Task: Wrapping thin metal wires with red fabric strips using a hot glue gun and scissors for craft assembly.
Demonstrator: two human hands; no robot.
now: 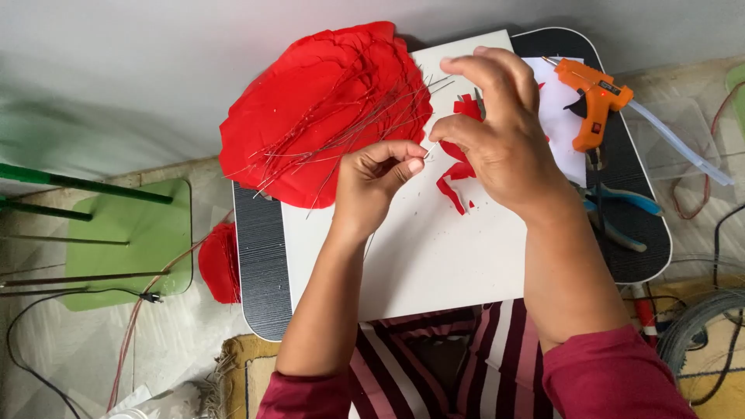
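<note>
I see left hand [378,172] and right hand [497,128] pinching thin wire [429,149] between fingertips, above white board [419,248]. Wire axis runs diagonally toward red petals [310,116], up-left; left hand nearer.

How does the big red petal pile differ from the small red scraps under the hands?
The red petal pile is large, rounded, stacked at the board's far-left corner with thin wires lying across it. The red scraps are small, jagged strips, mid-board, partly hidden by the right hand. Both are the same bright red.

Right hand [504,132] hides part of the red scraps [456,180] — pinched item too small to tell.
</note>
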